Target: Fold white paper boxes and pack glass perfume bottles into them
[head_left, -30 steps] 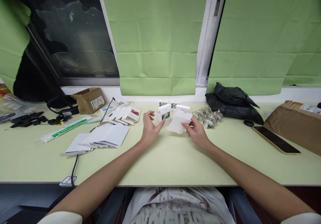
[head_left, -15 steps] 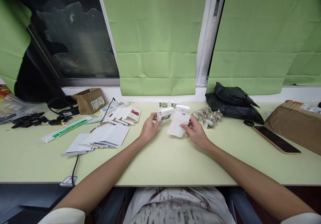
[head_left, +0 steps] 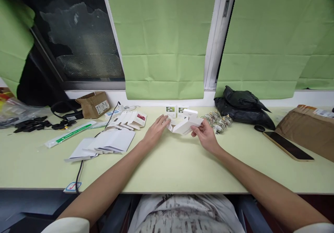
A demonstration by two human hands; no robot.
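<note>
Over the middle of the pale table [head_left: 180, 170], the right hand [head_left: 207, 136] pinches a white carton [head_left: 184, 126] between thumb and fingers at its right end; the carton is tilted, lying between the two hands, with flaps showing at its left end. The left hand [head_left: 157, 129] has its fingertips close to those flaps – whether they grip anything there, I cannot tell; the fingers lie close together, pointing away from the body. Behind the carton stand two small boxes with green pictures, a left box [head_left: 170, 111] and a right box [head_left: 181, 112]; a plain white box [head_left: 190, 112] is just beside them; clear round items [head_left: 220, 124] lie near the right hand – flat white cartons [head_left: 111, 140] lie to the left, well apart.
</note>
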